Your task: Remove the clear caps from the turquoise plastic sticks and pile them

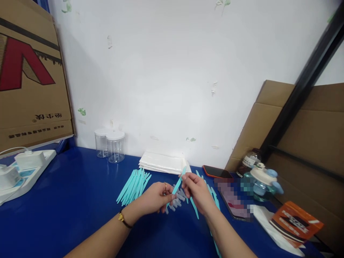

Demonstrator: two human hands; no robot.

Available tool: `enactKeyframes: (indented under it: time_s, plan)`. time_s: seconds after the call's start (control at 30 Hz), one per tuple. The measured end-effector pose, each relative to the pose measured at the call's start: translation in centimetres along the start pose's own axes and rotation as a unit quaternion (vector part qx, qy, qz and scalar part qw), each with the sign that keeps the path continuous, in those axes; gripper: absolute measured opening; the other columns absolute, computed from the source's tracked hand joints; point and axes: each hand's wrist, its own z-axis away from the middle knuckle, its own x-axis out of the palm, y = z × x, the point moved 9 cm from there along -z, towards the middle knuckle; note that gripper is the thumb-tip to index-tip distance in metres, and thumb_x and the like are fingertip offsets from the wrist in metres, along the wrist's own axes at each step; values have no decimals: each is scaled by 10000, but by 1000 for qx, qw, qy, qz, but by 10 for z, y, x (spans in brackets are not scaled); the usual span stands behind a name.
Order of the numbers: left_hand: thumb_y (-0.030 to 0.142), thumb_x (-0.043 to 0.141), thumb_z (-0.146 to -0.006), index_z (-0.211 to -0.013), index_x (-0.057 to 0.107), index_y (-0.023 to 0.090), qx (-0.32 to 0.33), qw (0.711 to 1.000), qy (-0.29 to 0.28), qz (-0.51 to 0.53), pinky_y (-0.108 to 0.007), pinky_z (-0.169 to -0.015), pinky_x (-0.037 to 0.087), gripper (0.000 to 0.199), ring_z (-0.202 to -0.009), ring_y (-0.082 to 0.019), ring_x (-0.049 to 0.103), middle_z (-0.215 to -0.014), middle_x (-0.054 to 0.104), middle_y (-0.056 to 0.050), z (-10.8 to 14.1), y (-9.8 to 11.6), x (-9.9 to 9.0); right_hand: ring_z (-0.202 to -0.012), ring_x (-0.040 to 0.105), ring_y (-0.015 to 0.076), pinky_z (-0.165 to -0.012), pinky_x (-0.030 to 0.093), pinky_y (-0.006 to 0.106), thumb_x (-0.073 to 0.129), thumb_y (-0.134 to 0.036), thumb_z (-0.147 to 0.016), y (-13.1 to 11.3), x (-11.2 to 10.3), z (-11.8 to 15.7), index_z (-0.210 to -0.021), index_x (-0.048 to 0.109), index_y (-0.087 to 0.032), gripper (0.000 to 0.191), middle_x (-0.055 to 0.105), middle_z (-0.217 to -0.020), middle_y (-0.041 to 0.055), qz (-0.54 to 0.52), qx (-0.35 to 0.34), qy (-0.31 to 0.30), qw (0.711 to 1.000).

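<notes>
One slim teal eyebrow razor (178,184) slants between my hands. My left hand (156,197) is closed with thumb and fingers around its lower part. My right hand (198,189) pinches near its upper end, the fingers curled. Below and between the hands lies a small heap of translucent caps (177,202), partly hidden by my left hand. To the left is a pile of teal razors (133,186). More loose teal razors (194,208) lie under and beside my right hand and forearm, which hide part of them.
White folded sheets (161,163) lie by the wall. Two clear jars (116,148) stand behind on the left, a power strip (32,175) at far left. On the right are phones (233,200), a teal-and-cream bottle (260,182), a brown bottle (249,161) and an orange packet (295,222).
</notes>
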Motion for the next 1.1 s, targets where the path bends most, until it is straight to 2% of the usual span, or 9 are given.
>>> enactKeyframes:
  time_s: [0.23, 0.37, 0.47, 0.57, 0.63, 0.73, 0.93, 1.0, 1.1]
  plan:
    - [533, 490, -736, -757, 573, 155, -8, 998, -12, -65, -168, -397, 343, 388, -432, -78, 491, -571, 573, 10, 11, 8, -9, -366, 325, 33, -392, 214, 208, 620, -448, -733, -5, -22, -5, -726, 602, -143, 305, 488, -553, -35, -30, -32, 57, 997]
    - [517, 510, -706, -763, 587, 154, -38, 994, -48, -90, -178, -408, 369, 375, -470, -99, 540, -677, 641, -22, 18, 2, -22, -381, 290, 35, -389, 204, 199, 627, -458, -710, -8, -58, -9, -782, 607, -154, 313, 469, -545, -47, -32, -56, 139, 988]
    - [460, 502, -701, -836, 566, 165, -52, 991, 39, -119, -195, -425, 387, 331, -468, -115, 554, -667, 656, -13, 24, -6, -62, -373, 280, 47, -378, 192, 203, 622, -464, -690, 7, -58, -12, -696, 620, -151, 312, 465, -482, -43, 143, 6, 85, 986]
    - [368, 497, -693, -832, 524, 177, -113, 967, 157, -168, -199, -429, 387, 238, -453, -130, 551, -521, 607, 18, 36, -20, -111, -409, 382, 79, -406, 258, 206, 632, -448, -660, 26, -38, -12, -545, 585, -157, 316, 493, -453, -20, 339, 43, 0, 940]
    - [318, 504, -680, -757, 498, 183, -159, 952, 183, -189, -194, -416, 373, 155, -440, -135, 542, -449, 558, 29, 44, -29, -129, -443, 443, 101, -428, 292, 211, 621, -448, -659, 30, -29, -11, -529, 575, -162, 318, 519, -467, -8, 400, 38, -11, 916]
    - [270, 540, -656, -760, 467, 189, -198, 951, 163, -174, -195, -411, 373, 151, -416, -131, 522, -435, 545, 34, 47, -41, -132, -453, 455, 111, -437, 295, 216, 573, -465, -693, 23, -29, -11, -557, 585, -165, 330, 527, -477, -4, 433, 24, 9, 901]
    - [306, 592, -630, -898, 424, 184, -272, 945, 87, -160, -241, -460, 425, 339, -476, -172, 567, -503, 586, 6, 47, -65, -116, -481, 457, 118, -469, 282, 221, 492, -417, -763, -6, -60, -13, -649, 629, -178, 298, 525, -507, -9, 487, -36, 67, 870]
    - [420, 587, -630, -891, 453, 174, -242, 937, 120, -222, -273, -521, 444, 383, -611, -215, 611, -651, 628, -47, 43, -59, -124, -515, 488, 126, -491, 285, 222, 502, -362, -760, -10, -71, -13, -685, 645, -190, 236, 554, -545, -4, 522, -38, 86, 848]
    - [563, 513, -648, -1008, 490, 138, -186, 899, 233, -320, -348, -701, 452, 558, -943, -301, 568, -1000, 593, -154, 38, -44, -139, -561, 519, 133, -511, 280, 223, 515, -288, -748, -9, -79, -14, -708, 650, -210, 161, 595, -602, 4, 571, -20, 103, 814]
